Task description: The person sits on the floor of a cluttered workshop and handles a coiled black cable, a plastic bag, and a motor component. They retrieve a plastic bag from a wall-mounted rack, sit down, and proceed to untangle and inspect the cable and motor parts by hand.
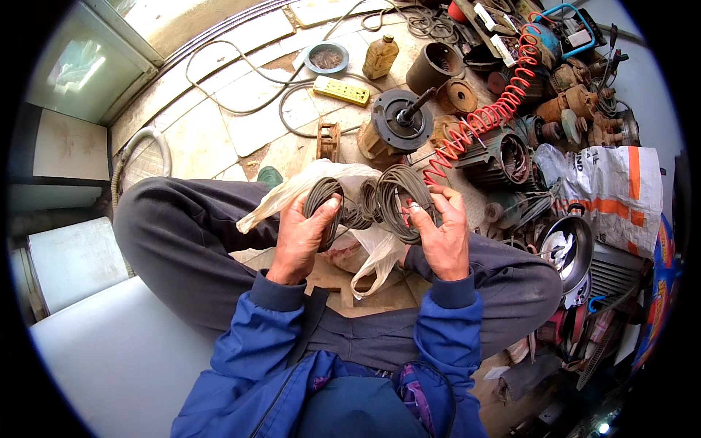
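Note:
My left hand (307,230) grips a coil of thin dark wire (320,191) between thumb and fingers. A larger coil (399,182) is held by my right hand (443,237), with a small reddish piece at its inner side near my thumb. Smaller dark coils (361,204) hang between my hands and seem joined to these. A crumpled, pale translucent plastic bag (266,204) lies just beneath and behind the coils, over my lap, with a handle loop dangling below them.
Beyond my knees are a motor with shaft (398,120), yellow power strip (341,90), jug (381,55), bowl (326,58) and metal cylinder (431,66). A red coiled hose (489,117) runs past rusty parts and a white-orange sack (606,193) at right. A white panel (77,259) is at left.

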Action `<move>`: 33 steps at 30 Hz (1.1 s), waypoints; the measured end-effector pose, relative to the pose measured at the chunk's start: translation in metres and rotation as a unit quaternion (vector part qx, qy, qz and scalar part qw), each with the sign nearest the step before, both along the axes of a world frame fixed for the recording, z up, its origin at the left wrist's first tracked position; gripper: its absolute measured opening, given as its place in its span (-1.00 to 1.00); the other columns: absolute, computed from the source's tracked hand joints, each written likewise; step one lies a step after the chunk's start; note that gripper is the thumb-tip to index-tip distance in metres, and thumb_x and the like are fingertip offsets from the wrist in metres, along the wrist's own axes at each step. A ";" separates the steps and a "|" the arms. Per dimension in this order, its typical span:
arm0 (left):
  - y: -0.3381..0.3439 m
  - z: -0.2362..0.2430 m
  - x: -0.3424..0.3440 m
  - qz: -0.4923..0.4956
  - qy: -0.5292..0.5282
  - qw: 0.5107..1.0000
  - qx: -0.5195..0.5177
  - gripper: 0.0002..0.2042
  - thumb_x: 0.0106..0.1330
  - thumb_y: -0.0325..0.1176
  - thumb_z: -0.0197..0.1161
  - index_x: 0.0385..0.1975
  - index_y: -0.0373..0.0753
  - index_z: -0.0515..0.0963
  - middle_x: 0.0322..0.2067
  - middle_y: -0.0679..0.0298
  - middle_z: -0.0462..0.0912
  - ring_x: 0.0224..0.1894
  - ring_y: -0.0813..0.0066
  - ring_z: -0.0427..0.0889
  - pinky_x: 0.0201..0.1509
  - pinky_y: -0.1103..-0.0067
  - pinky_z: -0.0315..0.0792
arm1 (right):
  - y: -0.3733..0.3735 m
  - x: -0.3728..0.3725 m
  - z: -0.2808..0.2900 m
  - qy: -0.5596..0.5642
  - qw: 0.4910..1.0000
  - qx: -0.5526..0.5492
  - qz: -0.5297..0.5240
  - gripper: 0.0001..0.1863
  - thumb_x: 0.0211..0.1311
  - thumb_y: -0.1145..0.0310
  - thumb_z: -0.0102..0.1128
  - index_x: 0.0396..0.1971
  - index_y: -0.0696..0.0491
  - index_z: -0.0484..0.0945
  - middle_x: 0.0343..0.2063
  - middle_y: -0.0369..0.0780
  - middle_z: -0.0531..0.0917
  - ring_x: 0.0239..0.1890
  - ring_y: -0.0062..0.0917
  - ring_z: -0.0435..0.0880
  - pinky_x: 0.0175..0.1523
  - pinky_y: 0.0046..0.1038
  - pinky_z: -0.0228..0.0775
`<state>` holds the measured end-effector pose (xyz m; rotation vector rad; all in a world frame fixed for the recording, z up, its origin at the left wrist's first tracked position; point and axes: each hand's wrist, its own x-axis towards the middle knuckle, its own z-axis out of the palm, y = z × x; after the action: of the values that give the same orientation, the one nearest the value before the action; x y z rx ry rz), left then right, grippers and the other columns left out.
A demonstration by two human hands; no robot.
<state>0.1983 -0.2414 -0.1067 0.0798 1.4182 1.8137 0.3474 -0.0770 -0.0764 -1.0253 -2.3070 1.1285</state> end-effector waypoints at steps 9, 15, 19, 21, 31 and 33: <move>-0.003 -0.008 0.000 0.010 -0.070 0.997 0.007 -0.85 0.39 -0.44 0.24 -0.12 -0.32 0.58 -0.28 0.41 0.64 -0.30 0.75 0.53 -0.20 0.73 0.44 | -0.003 -0.003 0.014 0.017 0.992 -0.101 -0.071 -0.67 0.04 0.24 0.34 -0.25 0.15 0.65 -0.12 -0.09 0.52 0.08 -0.25 0.41 0.19 -0.13 0.17; -0.003 -0.008 0.000 0.002 -0.087 0.996 0.022 -0.86 0.39 -0.46 0.23 -0.13 -0.32 0.58 -0.32 0.43 0.63 -0.34 0.79 0.50 -0.23 0.76 0.42 | -0.003 -0.011 0.025 -0.064 0.935 0.348 0.007 -0.76 -0.01 0.36 0.35 -0.31 0.12 0.65 -0.21 -0.06 0.52 -0.15 -0.22 0.51 -0.02 -0.29 0.35; -0.002 -0.011 0.002 0.014 -0.085 0.996 0.019 -0.86 0.39 -0.45 0.23 -0.13 -0.31 0.58 -0.33 0.43 0.61 -0.35 0.78 0.50 -0.25 0.76 0.41 | -0.005 -0.006 0.013 -0.039 0.983 0.181 -0.015 -0.80 -0.01 0.40 0.34 -0.35 0.12 0.64 -0.32 -0.12 0.56 -0.26 -0.24 0.51 -0.11 -0.32 0.39; -0.001 -0.008 0.002 0.015 -0.070 0.997 0.002 -0.87 0.40 -0.42 0.22 -0.14 -0.31 0.57 -0.39 0.45 0.59 -0.43 0.80 0.46 -0.34 0.77 0.38 | -0.008 -0.009 0.018 -0.020 0.989 0.147 -0.028 -0.82 0.03 0.42 0.34 -0.34 0.14 0.62 -0.39 -0.12 0.58 -0.33 -0.22 0.57 -0.19 -0.27 0.42; -0.013 -0.002 -0.012 0.011 -0.317 0.916 0.247 -0.64 0.56 -0.15 -0.09 0.01 -0.32 0.49 -0.53 0.45 0.33 -0.68 0.76 0.15 -0.61 0.74 0.06 | -0.010 -0.008 0.019 0.024 0.994 -0.006 -0.102 -0.79 0.13 0.44 0.32 -0.23 0.18 0.60 -0.40 -0.10 0.62 -0.38 -0.25 0.67 -0.25 -0.30 0.46; -0.018 -0.001 -0.016 -0.003 -0.339 0.891 0.302 -0.64 0.57 -0.19 -0.13 0.09 -0.34 0.44 -0.54 0.43 0.31 -0.69 0.76 0.14 -0.62 0.74 0.06 | -0.008 -0.007 0.022 0.028 0.994 0.008 -0.103 -0.78 0.13 0.44 0.33 -0.23 0.20 0.60 -0.40 -0.11 0.62 -0.38 -0.26 0.66 -0.24 -0.31 0.46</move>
<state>0.1819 -0.2597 -0.1080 -0.2171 0.3461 1.9443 0.3407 -0.0848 -0.0547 -1.1795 -2.1070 1.0410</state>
